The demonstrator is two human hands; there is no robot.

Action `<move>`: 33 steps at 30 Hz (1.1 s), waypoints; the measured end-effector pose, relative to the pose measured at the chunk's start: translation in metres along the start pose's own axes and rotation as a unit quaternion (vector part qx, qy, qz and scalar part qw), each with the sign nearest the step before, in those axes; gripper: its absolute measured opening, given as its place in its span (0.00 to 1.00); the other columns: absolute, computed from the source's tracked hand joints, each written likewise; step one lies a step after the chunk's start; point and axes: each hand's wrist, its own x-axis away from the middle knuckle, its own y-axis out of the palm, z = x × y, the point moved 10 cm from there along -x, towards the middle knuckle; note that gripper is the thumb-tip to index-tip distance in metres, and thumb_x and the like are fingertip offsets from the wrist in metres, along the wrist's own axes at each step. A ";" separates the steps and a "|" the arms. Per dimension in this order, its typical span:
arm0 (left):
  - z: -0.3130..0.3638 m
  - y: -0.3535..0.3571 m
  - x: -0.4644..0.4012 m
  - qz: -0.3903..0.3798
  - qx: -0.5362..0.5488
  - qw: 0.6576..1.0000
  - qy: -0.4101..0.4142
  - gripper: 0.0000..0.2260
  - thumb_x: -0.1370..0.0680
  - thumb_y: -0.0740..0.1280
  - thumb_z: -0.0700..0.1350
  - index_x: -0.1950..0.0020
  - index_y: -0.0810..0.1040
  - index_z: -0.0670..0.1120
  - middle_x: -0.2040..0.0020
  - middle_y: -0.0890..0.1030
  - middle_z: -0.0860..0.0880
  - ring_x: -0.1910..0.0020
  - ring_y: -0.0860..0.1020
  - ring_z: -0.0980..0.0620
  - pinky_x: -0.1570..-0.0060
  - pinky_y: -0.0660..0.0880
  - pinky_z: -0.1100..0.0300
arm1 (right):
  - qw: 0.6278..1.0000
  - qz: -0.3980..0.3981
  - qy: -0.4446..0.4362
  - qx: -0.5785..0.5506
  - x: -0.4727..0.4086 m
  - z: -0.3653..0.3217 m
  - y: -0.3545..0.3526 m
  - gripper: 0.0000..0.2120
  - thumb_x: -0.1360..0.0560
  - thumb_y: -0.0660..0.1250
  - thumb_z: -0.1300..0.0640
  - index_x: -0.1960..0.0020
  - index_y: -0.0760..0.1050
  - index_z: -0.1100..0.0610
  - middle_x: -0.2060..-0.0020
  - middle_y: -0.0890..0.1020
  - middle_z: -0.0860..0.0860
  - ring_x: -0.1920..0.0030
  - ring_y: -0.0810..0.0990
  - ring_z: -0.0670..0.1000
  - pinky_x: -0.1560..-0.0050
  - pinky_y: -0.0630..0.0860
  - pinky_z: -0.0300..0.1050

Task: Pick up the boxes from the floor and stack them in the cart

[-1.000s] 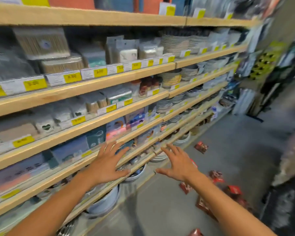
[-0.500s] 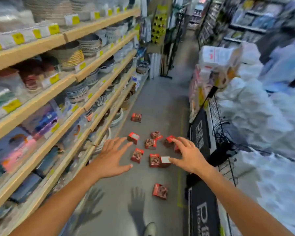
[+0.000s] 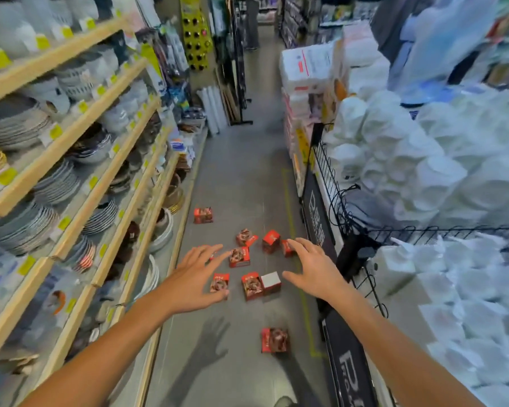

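Several small red boxes lie scattered on the grey aisle floor (image 3: 241, 183). One box (image 3: 275, 340) lies nearest me, a pair (image 3: 260, 284) sits side by side in the middle, and one box (image 3: 203, 215) lies farthest away. My left hand (image 3: 194, 277) and my right hand (image 3: 313, 268) are stretched forward high above the boxes, palms down, fingers spread, holding nothing. The left hand hides part of one box (image 3: 219, 282). A black wire cart (image 3: 347, 218) stands at the right, loaded with white wrapped goods.
Wooden shelves (image 3: 80, 177) with plates and bowls run along the left. White packaged goods (image 3: 423, 171) and stacked cartons (image 3: 309, 69) line the right side. A black display stand (image 3: 238, 83) stands far down the aisle. A yellow floor line (image 3: 290, 212) runs beside the cart.
My view has swung from the left shelves to straight down the aisle, bringing the boxes and the cart into sight. Both hands stay open and outstretched.
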 end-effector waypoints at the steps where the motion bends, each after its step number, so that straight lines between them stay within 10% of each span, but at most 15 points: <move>1: 0.006 0.001 -0.019 -0.004 0.001 1.000 0.008 0.37 0.24 0.61 0.66 0.20 0.49 0.58 0.19 0.51 0.53 0.21 0.49 0.50 0.23 0.49 0.51 | 1.000 0.000 0.009 -0.009 -0.007 0.014 -0.002 0.39 0.23 0.69 0.41 0.19 0.55 0.49 0.20 0.59 0.51 0.22 0.60 0.59 0.26 0.63 0.53; 20: -0.044 0.122 -0.239 -0.129 0.095 0.983 0.086 0.38 0.27 0.61 0.65 0.20 0.56 0.54 0.21 0.58 0.51 0.22 0.56 0.49 0.25 0.57 0.51 | 0.977 -0.081 0.180 -0.077 -0.107 0.145 0.072 0.39 0.23 0.69 0.41 0.19 0.55 0.49 0.22 0.61 0.49 0.25 0.65 0.58 0.30 0.71 0.55; 33: -0.120 0.328 -0.360 -0.245 0.117 0.952 0.141 0.38 0.29 0.57 0.62 0.21 0.59 0.48 0.23 0.64 0.46 0.24 0.64 0.46 0.27 0.54 0.59 | 0.914 -0.129 0.350 -0.161 -0.180 0.225 0.264 0.36 0.23 0.69 0.44 0.20 0.59 0.49 0.25 0.68 0.49 0.27 0.69 0.55 0.32 0.70 0.50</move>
